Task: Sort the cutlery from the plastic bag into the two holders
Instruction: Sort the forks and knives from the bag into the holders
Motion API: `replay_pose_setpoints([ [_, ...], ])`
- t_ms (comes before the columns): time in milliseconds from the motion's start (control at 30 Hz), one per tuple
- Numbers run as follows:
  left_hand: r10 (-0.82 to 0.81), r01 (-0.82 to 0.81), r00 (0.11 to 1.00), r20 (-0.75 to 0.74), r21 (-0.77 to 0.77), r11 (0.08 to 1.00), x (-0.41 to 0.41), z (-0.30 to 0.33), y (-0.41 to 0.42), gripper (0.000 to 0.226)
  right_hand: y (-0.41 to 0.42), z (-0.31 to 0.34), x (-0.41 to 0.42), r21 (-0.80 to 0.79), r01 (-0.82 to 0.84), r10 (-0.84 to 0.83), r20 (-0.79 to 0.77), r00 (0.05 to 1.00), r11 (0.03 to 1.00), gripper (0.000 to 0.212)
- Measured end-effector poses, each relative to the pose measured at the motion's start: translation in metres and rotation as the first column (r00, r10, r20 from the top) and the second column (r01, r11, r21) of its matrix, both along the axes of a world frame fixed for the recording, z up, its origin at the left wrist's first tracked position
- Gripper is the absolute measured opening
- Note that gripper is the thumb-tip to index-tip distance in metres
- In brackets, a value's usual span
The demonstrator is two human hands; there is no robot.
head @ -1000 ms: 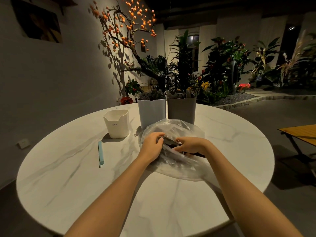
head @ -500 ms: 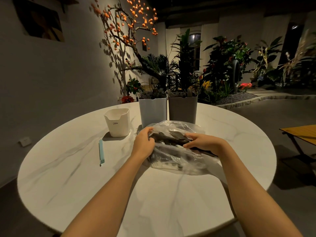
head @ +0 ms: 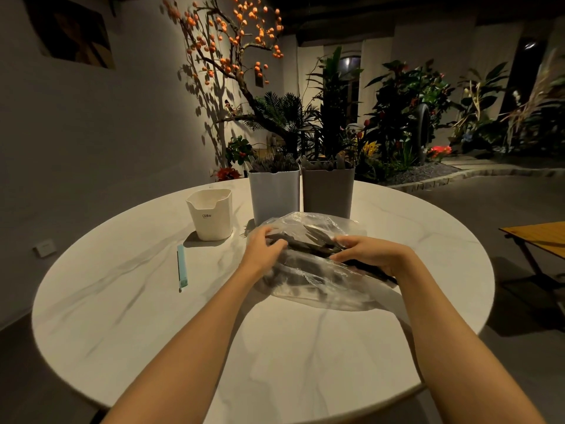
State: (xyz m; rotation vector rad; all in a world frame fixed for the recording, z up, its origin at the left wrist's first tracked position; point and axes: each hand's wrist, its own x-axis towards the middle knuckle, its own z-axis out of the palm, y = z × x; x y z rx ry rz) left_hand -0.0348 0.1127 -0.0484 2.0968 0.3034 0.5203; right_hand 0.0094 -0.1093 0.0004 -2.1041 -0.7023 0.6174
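Before the two holders [head: 301, 191], left hand [head: 264, 250] pinches plastic bag [head: 318, 283] steady while right hand [head: 365, 254] grips dark cutlery [head: 308, 244], likely to draw out.

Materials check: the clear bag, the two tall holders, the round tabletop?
Clear plastic bag: thin glossy film, crinkled and see-through. Light grey tall holder and darker grey tall holder: probably matte moulded plastic, with smooth uniform walls. Round white table: marble-look, grey veins, satin sheen; stone or laminate unclear.
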Motion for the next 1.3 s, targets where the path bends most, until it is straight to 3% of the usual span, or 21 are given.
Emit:
replay_pose_setpoints([
  [100,-0.016,0.030,0.994,-0.111,0.128,0.991,0.001,-0.001,-0.004,0.083,0.001,-0.003,0.003,0.036,-0.020,0.021,-0.051,0.998,0.999,0.037],
  [200,-0.017,0.024,0.998,-0.062,0.121,0.992,0.001,-0.003,-0.002,0.089,0.000,-0.005,0.007,0.088,-0.062,0.071,-0.110,0.991,0.994,0.017],
  [300,0.029,-0.026,1.000,-0.011,0.222,0.975,-0.002,-0.002,-0.007,0.064,-0.003,-0.005,0.009,0.160,-0.073,0.099,-0.161,0.982,0.984,0.004],
  [433,0.146,-0.176,0.984,0.105,0.387,0.905,-0.008,0.001,-0.007,0.024,-0.006,-0.004,0.008,0.145,-0.105,0.130,-0.174,0.976,0.984,0.006],
  [533,0.222,-0.248,0.967,0.124,0.266,0.931,-0.008,0.004,-0.007,0.016,-0.007,-0.005,0.009,0.134,-0.093,0.116,-0.170,0.979,0.987,0.011],
  [633,0.281,-0.294,0.954,0.104,0.145,0.945,-0.007,0.009,-0.007,0.022,-0.008,-0.005,0.010,0.151,-0.098,0.123,-0.166,0.978,0.984,0.016],
  [800,0.243,-0.249,0.960,0.143,0.029,0.968,-0.005,0.007,-0.005,0.036,-0.009,-0.004,0.011,0.199,-0.177,0.218,-0.208,0.954,0.964,0.025],
  [1000,0.233,-0.292,0.925,0.300,0.172,0.941,-0.008,0.006,0.000,0.030,-0.007,-0.002,0.008,0.255,-0.256,0.311,-0.202,0.929,0.932,0.005],
  [1100,0.253,-0.333,0.898,0.360,0.179,0.926,-0.007,0.008,0.000,0.034,-0.001,-0.003,0.005,0.247,-0.275,0.325,-0.189,0.927,0.929,0.007],
  [1300,0.104,-0.091,0.938,0.331,-0.054,0.994,-0.005,0.010,-0.003,0.028,0.006,-0.006,0.003,0.298,-0.238,0.304,-0.196,0.932,0.924,0.006],
])
